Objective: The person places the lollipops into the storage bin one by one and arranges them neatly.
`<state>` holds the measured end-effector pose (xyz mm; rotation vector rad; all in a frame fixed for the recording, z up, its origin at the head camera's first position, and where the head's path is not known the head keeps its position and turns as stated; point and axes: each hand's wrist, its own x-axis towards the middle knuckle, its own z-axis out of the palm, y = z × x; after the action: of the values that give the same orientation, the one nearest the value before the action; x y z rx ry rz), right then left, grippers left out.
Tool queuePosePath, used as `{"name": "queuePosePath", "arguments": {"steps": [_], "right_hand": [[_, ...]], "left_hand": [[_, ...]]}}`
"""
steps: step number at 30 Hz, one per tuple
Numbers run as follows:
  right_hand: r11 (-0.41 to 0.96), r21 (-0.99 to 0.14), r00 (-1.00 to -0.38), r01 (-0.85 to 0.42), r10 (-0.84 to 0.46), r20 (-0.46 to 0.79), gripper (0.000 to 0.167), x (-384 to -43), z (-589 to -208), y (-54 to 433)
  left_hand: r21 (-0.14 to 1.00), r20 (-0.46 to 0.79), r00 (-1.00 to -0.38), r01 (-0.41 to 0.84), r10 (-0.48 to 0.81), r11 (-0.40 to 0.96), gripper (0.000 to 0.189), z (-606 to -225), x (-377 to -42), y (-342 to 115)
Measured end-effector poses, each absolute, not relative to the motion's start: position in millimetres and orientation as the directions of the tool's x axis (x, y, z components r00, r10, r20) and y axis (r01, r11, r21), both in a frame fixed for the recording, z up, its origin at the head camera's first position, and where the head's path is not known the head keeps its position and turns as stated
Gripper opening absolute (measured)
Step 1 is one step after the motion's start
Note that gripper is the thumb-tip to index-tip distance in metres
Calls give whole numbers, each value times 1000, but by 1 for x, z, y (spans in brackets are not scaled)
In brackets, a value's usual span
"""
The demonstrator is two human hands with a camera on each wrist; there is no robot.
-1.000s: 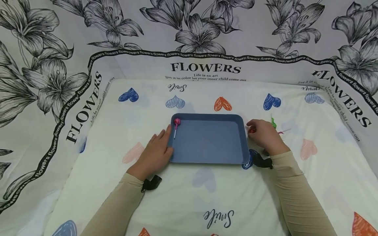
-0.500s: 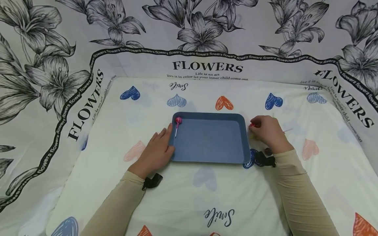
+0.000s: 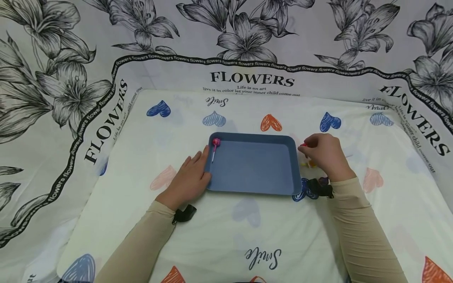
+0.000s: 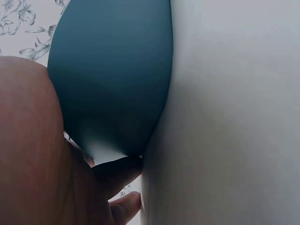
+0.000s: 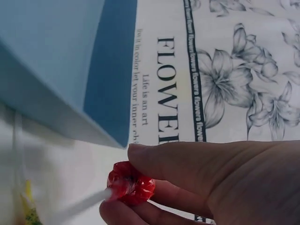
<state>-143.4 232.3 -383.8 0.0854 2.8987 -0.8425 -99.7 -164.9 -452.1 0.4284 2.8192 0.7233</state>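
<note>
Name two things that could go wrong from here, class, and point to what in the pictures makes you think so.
1. The right hand pinches the red lollipop by its head, so the free stick might catch the nearby rim of the blue tray.

2. A yellow-wrapped lollipop lies close to that hand, outside the tray, so a low sweep could knock it away.

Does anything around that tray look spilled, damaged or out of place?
Nothing stands out: no visible spill or damage. The blue tray lies flat on the cloth, the pink lollipop is inside it, and the right hand holds a red lollipop beside it. What lies under that hand is partly hidden.
</note>
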Motion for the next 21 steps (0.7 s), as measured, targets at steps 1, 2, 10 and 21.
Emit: {"name": "queuePosePath", "arguments": {"steps": [1,2,10,21], "right_hand": [[844,-530,-992,84,19,-126,35,-144,-383,232],[843,-532,-993,81,20,-120,35,-144,-382,231],[828,-556,-995,66,16,-94,38,-147,-376,220],[821,-571,-997,20,-29,-76,41,-154,-376,201]], "left_hand": [[496,-120,-939,226,324,838,77,-452,-100,-165],[497,-120,-939,225,323,838,77,-451,-100,-165],[495,-115,-939,229,325,838,77,-452,-100,-166],[492,-113,-939,231,325,839,76,-453,-100,-166]]}}
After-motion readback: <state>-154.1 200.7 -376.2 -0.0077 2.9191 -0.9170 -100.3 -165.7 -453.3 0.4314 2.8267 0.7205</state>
